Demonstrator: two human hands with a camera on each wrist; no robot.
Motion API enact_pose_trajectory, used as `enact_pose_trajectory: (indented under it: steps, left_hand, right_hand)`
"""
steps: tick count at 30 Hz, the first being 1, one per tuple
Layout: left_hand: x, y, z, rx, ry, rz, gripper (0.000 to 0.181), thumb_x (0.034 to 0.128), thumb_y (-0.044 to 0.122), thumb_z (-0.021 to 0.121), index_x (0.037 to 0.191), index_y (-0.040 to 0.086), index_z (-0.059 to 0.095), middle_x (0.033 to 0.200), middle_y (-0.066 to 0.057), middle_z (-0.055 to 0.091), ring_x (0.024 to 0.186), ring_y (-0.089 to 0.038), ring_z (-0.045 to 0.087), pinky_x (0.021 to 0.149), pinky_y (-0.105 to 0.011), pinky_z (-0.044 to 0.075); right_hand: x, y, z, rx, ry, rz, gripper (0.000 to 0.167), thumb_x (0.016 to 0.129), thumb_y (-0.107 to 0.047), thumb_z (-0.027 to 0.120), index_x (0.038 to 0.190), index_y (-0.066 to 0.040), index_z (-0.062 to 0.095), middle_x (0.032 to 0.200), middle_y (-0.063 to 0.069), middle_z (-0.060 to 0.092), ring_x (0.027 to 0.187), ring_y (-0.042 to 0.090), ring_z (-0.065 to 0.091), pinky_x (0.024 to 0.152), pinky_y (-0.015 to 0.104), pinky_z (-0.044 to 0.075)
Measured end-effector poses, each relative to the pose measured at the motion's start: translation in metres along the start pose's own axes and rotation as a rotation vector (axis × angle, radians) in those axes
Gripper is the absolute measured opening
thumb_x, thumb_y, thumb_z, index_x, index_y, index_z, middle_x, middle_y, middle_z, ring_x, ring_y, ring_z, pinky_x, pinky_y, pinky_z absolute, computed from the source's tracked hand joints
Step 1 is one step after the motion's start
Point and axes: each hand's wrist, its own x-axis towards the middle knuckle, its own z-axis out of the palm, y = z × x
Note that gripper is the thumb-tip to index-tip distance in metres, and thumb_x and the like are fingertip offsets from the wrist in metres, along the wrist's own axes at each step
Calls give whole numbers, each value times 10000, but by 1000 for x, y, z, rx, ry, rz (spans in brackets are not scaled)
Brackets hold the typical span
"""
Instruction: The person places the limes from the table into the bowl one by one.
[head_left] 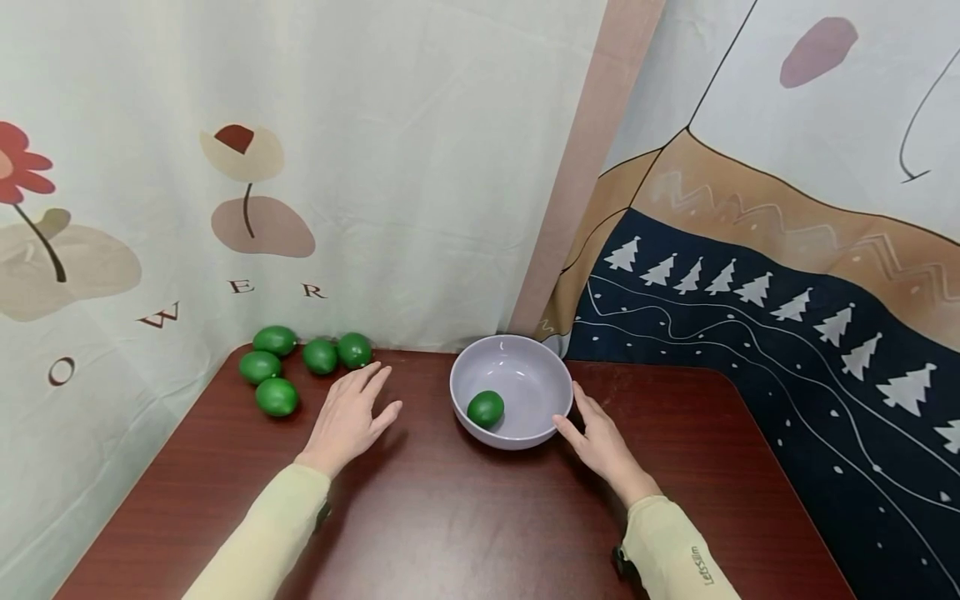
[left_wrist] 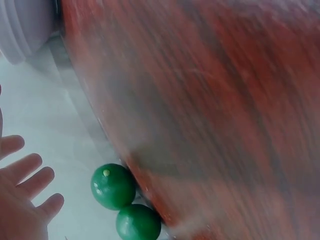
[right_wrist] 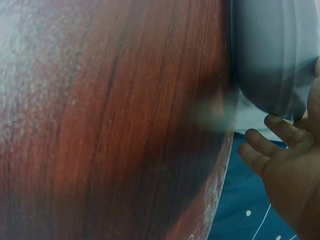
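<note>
A light purple bowl (head_left: 536, 392) stands near the table's back edge, one green lime (head_left: 486, 409) lying inside it at the left. The right hand (head_left: 603, 442) touches the bowl's right side, thumb at the rim; in the right wrist view that hand (right_wrist: 292, 170) is beside the bowl (right_wrist: 270, 55). Fingers spread and holding nothing, the left hand (head_left: 348, 417) is over the table between the bowl and the other limes. Closest to it is a lime (head_left: 354, 351) with another (head_left: 320, 356) on its left. The left wrist view shows the hand (left_wrist: 22, 200) beside two limes (left_wrist: 113, 186).
Several more limes (head_left: 277, 397) are grouped at the back left corner of the dark red wooden table (head_left: 450, 533). Behind the table hangs a pale printed curtain (head_left: 420, 167), and a dark blue cloth with white trees (head_left: 750, 358) is at the right.
</note>
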Motion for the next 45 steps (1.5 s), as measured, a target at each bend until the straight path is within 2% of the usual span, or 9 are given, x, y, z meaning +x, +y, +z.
enact_pose_trajectory:
  steps: [11, 25, 30, 39, 45]
  left_hand:
    - [-7, -12, -9, 12, -7, -46, 600, 984, 330, 670, 1461, -10, 537, 1485, -231, 510, 1363, -446, 457, 1160, -602, 306]
    - [-10, -30, -22, 54, 95, -43, 561, 958, 283, 691, 1397, -47, 577, 1424, -261, 545, 1314, -453, 492, 1118, -600, 348]
    - [-12, -34, -25, 45, 107, -73, 548, 969, 264, 679, 1396, -61, 568, 1426, -276, 529, 1312, -472, 482, 1119, -601, 331]
    - [-17, -43, -31, 31, 95, -160, 546, 993, 252, 654, 1423, -62, 534, 1461, -303, 486, 1340, -501, 431, 1097, -656, 314]
    - [-18, -50, -35, 34, 111, -186, 520, 995, 235, 645, 1406, -67, 543, 1443, -311, 490, 1320, -518, 426, 1067, -673, 320]
  right_hand:
    - [0, 0, 0, -4, -4, -3, 800, 1042, -402, 606, 1647, -59, 212, 1653, 236, 297, 1516, 432, 307, 1193, 610, 293]
    - [-1, 0, 0, 8, -1, -2, 819, 1032, -432, 611, 1648, -64, 215, 1653, 228, 303, 1512, 433, 315, 1183, 616, 309]
    - [-1, 0, 0, 4, 6, -15, 824, 1035, -434, 606, 1644, -46, 211, 1646, 246, 306, 1504, 448, 320, 1178, 627, 307]
    - [0, 0, 0, 19, -18, 5, 825, 1030, -442, 608, 1653, -80, 205, 1656, 219, 301, 1516, 425, 310, 1186, 614, 306]
    - [0, -1, -1, 18, -24, 10, 834, 1030, -451, 605, 1659, -96, 188, 1656, 224, 296, 1516, 427, 308, 1185, 614, 307]
